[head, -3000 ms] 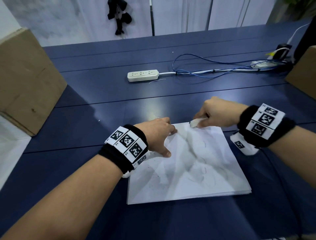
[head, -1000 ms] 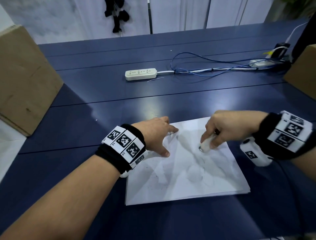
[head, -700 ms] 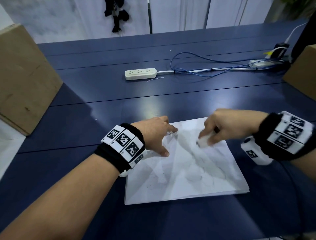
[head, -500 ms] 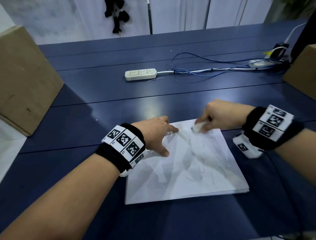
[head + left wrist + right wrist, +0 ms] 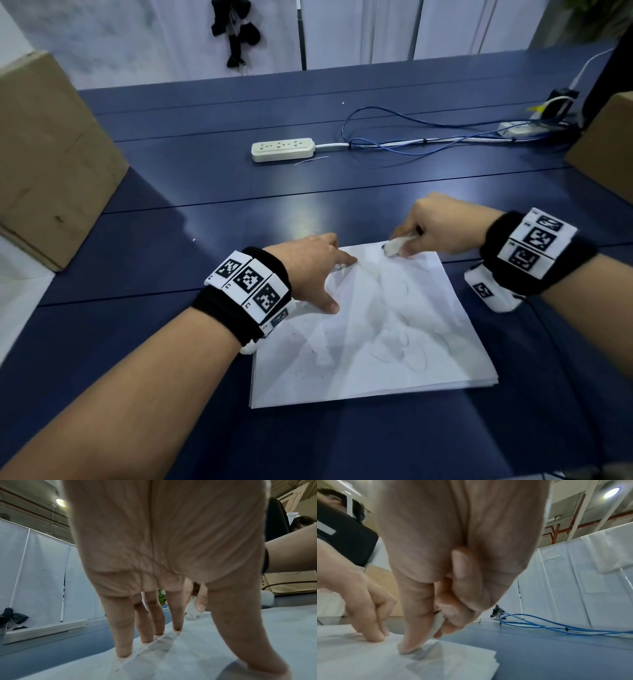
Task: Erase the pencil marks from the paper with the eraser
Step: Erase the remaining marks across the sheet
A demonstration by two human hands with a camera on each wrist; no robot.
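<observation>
A white sheet of paper point(image 5: 373, 329) with faint pencil marks lies on the blue table point(image 5: 205, 192), on top of a thin stack. My left hand point(image 5: 318, 270) presses the sheet's upper left part with straight, spread fingers point(image 5: 149, 622). My right hand point(image 5: 431, 226) pinches a small white eraser point(image 5: 397, 245) between thumb and fingers, its tip down on the paper near the far edge. In the right wrist view the eraser point(image 5: 436, 623) shows between the thumb and forefinger, touching the paper point(image 5: 368, 660). Grey eraser crumbs dot the sheet's lower left.
A white power strip point(image 5: 282, 149) and blue cables point(image 5: 411, 137) lie farther back on the table. Cardboard boxes stand at the left point(image 5: 44, 154) and right point(image 5: 606, 137) edges. White partition panels point(image 5: 359, 31) close the back.
My right hand has rubbed the eraser back and forth: down toward the sheet's middle a second ago, now back up at the far edge. My left hand has stayed put.
</observation>
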